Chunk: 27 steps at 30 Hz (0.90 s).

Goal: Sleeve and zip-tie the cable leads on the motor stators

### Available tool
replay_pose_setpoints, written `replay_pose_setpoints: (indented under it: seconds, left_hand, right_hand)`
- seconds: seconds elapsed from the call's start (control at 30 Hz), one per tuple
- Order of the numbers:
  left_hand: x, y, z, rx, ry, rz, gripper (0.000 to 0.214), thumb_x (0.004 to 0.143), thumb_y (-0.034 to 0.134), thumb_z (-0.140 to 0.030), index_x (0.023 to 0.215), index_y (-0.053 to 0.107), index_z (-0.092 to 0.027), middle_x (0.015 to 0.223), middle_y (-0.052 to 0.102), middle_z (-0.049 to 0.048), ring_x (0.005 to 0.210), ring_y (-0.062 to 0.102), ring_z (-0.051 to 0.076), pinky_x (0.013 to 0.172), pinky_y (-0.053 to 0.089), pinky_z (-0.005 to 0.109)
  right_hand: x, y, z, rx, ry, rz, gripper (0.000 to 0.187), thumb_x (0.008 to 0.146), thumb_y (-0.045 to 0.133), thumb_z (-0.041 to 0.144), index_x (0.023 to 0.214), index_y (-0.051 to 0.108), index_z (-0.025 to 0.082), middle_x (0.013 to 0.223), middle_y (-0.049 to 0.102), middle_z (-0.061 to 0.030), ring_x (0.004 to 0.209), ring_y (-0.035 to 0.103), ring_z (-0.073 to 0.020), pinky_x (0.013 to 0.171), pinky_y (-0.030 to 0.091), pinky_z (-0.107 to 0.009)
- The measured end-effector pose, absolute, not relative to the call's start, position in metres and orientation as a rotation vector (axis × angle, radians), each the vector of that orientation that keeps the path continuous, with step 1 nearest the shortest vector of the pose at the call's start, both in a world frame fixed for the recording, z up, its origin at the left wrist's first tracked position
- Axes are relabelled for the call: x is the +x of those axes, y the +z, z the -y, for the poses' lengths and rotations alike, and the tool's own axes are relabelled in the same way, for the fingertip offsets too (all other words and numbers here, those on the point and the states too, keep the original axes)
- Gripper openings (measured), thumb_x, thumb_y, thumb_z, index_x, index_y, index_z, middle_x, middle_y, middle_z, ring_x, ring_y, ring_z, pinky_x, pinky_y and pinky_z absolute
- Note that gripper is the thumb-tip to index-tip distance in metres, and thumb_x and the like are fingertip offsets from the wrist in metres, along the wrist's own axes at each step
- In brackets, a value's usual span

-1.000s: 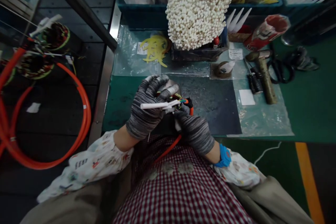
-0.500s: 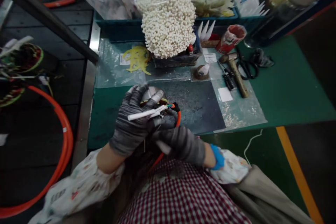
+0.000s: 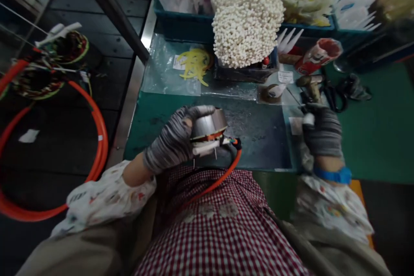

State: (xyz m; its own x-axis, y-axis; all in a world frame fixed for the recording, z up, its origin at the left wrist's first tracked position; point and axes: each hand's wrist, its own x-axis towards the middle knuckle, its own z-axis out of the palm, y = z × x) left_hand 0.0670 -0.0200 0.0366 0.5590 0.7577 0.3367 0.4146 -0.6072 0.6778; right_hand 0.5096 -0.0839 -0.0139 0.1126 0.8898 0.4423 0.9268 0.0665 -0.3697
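My left hand (image 3: 176,140), in a grey striped glove, is closed round a round metal motor stator (image 3: 208,124) held just above the green table's near edge (image 3: 145,116). A white sleeve tube (image 3: 205,148) and coloured wires stick out under it, joined to an orange cable (image 3: 220,180) that runs down over my lap. My right hand (image 3: 321,131), gloved the same way, is out to the right, curled over the handle of a brass hammer (image 3: 310,84) beside small dark tools. What its fingers grip is hidden.
A bag of white tube ends (image 3: 247,21) stands at the back of the table, with yellow ties (image 3: 194,64), a tape roll (image 3: 271,91), a red can (image 3: 318,55) and black scissors (image 3: 344,90). Orange cable loops (image 3: 97,138) and other stators (image 3: 69,45) lie on the dark surface at left.
My right hand has left the stator's wires and moved right to the tools by the hammer. The left hand still holds the stator, now turned so its metal side shows.
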Motion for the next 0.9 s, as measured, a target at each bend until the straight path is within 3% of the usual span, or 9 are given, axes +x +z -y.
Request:
replay_pose_setpoints:
  seconds: [0.07,0.13,0.23,0.3,0.37,0.47,0.6,0.73,0.9]
  left_hand:
    - [0.07,0.035,0.035,2.314,0.928,-0.885,0.045,0.111,0.066,-0.049,0.147,0.068,-0.023,0.129,0.083,0.012,0.115,0.082,0.03,0.102,0.071,0.048]
    - [0.072,0.034,0.056,2.408,0.97,-0.818,0.037,0.11,0.067,-0.04,0.144,0.072,-0.025,0.124,0.084,0.01,0.111,0.082,0.028,0.099,0.07,0.046]
    - [0.078,0.032,0.092,2.678,0.956,-0.74,0.033,0.101,0.081,-0.026,0.133,0.08,-0.033,0.116,0.085,0.0047,0.103,0.078,0.025,0.103,0.065,0.045]
    - [0.083,0.029,0.112,2.801,0.918,-0.637,0.025,0.097,0.085,-0.029,0.122,0.084,-0.035,0.112,0.085,0.0031,0.1,0.076,0.023,0.106,0.062,0.046]
    - [0.088,0.025,0.127,2.8,0.926,-0.585,0.016,0.096,0.086,-0.036,0.112,0.086,-0.034,0.11,0.086,0.0031,0.102,0.076,0.022,0.112,0.06,0.047]
    - [0.09,0.019,0.137,2.785,0.98,-0.618,0.01,0.096,0.087,-0.04,0.105,0.086,-0.036,0.106,0.086,0.001,0.102,0.075,0.021,0.118,0.057,0.046]
    - [0.085,0.02,0.133,2.762,0.861,-0.627,0.012,0.097,0.084,-0.042,0.106,0.087,-0.035,0.107,0.086,0.0012,0.1,0.075,0.022,0.119,0.056,0.045]
    - [0.085,0.029,0.125,2.725,0.849,-0.602,0.012,0.1,0.08,-0.038,0.108,0.087,-0.033,0.108,0.086,0.002,0.099,0.074,0.023,0.119,0.054,0.046]
    - [0.091,0.037,0.123,2.705,0.888,-0.656,0.011,0.102,0.076,-0.033,0.103,0.086,-0.031,0.1,0.085,0.0011,0.092,0.073,0.021,0.112,0.057,0.043]
  right_hand:
    - [0.487,0.016,0.099,-1.808,-0.099,1.561,0.025,0.102,0.069,0.035,0.122,0.084,0.035,0.111,0.088,-0.0152,0.1,0.082,-0.0399,0.084,0.063,-0.056]
    - [0.461,0.051,0.109,-1.794,0.048,1.592,0.024,0.094,0.084,0.032,0.118,0.086,0.035,0.103,0.09,-0.0105,0.088,0.085,-0.0348,0.075,0.065,-0.049]
    - [0.426,0.091,0.107,-1.562,0.156,2.081,0.02,0.103,0.079,0.033,0.121,0.086,0.036,0.106,0.09,-0.0062,0.082,0.084,-0.0264,0.063,0.059,-0.037]
    - [0.407,0.103,0.097,-1.288,0.155,2.401,0.022,0.113,0.068,0.036,0.124,0.086,0.033,0.105,0.089,-0.0061,0.077,0.081,-0.0227,0.06,0.055,-0.034]
    - [0.394,0.105,0.087,-1.12,0.123,2.614,0.035,0.121,0.052,0.036,0.125,0.086,0.029,0.097,0.087,-0.006,0.07,0.076,-0.02,0.057,0.049,-0.033]
    - [0.38,0.106,0.082,-1.175,0.125,2.751,0.046,0.123,0.04,0.032,0.128,0.086,0.026,0.088,0.084,-0.0046,0.063,0.068,-0.0169,0.055,0.04,-0.031]
    - [0.369,0.113,0.085,-1.151,0.118,2.858,0.037,0.119,0.049,0.027,0.123,0.086,0.03,0.092,0.084,-0.004,0.065,0.064,-0.0166,0.059,0.035,-0.033]
    - [0.361,0.118,0.083,-1.049,0.061,2.917,0.027,0.114,0.057,0.02,0.114,0.084,0.026,0.092,0.082,-0.0031,0.065,0.059,-0.0155,0.062,0.027,-0.033]
    - [0.356,0.12,0.082,-0.937,0.013,2.939,0.029,0.113,0.056,0.013,0.11,0.083,0.024,0.093,0.083,-0.0038,0.073,0.066,-0.0174,0.065,0.035,-0.033]
